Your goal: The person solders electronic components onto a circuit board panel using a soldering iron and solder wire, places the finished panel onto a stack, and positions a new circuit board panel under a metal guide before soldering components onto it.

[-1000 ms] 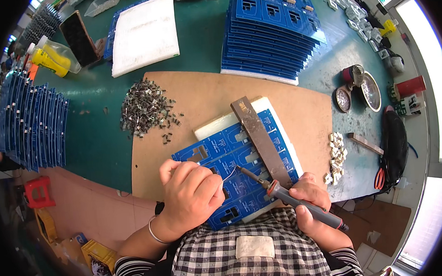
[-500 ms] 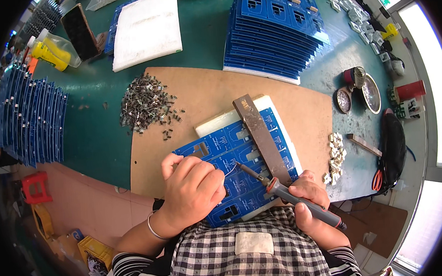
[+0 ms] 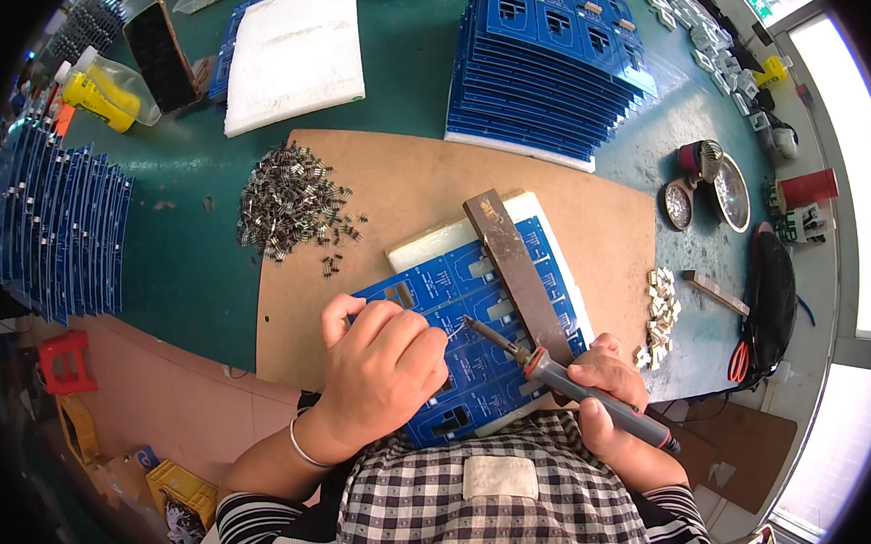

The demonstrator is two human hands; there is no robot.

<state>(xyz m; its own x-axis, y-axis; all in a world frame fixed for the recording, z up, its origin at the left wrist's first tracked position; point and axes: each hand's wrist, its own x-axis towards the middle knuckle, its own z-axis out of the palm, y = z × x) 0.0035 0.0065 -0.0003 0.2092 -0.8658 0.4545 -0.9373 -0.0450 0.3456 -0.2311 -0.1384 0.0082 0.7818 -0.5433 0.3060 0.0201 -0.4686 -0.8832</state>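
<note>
Green covers the tabletop, and a brown board lies on it in front of me. On that board sits a blue circuit panel over a white pad, with a rusty metal bar laid slantwise across the panel's right half. My left hand rests on the panel's near left part, fingers curled down onto it; I cannot tell whether it pinches anything. My right hand is clenched around the soldering iron by its grey handle, and the iron's tip sits on the panel just left of the bar. A heap of small grey components lies at the board's far left edge. Stacks of blue panels stand beyond the board, more stand on edge at my far left. Small white connectors lie just right of the board, near round tins.
</note>
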